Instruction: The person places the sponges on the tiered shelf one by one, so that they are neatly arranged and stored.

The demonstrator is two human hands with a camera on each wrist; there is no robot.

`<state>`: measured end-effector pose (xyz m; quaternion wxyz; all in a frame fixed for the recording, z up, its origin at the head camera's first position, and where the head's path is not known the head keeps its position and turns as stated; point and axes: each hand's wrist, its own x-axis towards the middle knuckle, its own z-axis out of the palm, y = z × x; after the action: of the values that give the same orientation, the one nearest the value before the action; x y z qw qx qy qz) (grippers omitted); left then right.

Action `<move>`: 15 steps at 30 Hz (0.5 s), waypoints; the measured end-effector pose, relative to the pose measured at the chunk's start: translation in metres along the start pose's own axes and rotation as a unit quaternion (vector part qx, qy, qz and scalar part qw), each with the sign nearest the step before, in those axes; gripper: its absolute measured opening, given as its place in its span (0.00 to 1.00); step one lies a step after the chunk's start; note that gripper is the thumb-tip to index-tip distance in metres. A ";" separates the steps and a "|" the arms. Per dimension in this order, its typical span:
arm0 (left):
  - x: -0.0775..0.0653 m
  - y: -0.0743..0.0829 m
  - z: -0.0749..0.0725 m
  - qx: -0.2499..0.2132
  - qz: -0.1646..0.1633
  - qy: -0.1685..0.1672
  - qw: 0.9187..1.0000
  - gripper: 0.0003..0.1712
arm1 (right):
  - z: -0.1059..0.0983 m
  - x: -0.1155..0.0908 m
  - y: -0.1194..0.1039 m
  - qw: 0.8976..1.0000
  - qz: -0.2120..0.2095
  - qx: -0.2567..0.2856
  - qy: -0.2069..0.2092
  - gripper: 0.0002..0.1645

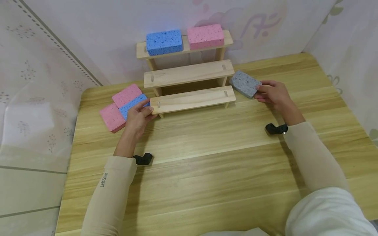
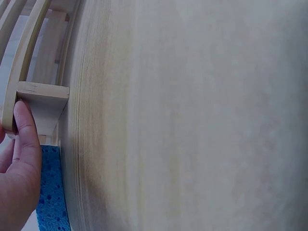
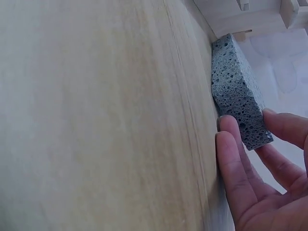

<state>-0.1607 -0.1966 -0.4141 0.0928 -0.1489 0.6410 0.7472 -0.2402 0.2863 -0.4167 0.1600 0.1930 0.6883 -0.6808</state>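
Gripping tiered pale-wood rack [image 1: 189, 74] with left hand [image 1: 137, 118], pinching grey speckled sponge block [image 1: 244, 84] with right hand [image 1: 274, 93]; may drop sponge through end-only hold.

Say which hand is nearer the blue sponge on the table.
Left. The left hand is close beside the blue sponge, gripping the left end of the lowest shelf; the right hand is across the rack, holding the gray sponge.

This looks like a homely corner, though whether a house or a set-up booth cannot be told: pale, creased sheeting [image 1: 103, 36] printed with sprigs, leaves and pink shapes hangs around a wood-grain table [image 1: 206, 183], where a small stepped wooden stand [image 1: 189, 100] and household sponges [image 1: 164, 42] sit.
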 end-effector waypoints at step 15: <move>0.001 0.000 0.000 -0.011 0.001 -0.003 1.000 0.30 | 0.003 0.000 -0.010 0.999 -0.013 0.037 0.001 0.35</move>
<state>-0.1616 -0.1965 -0.4140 0.0923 -0.1470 0.6326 0.7548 -0.2448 0.2837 -0.4077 0.1437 0.1905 0.6650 -0.7077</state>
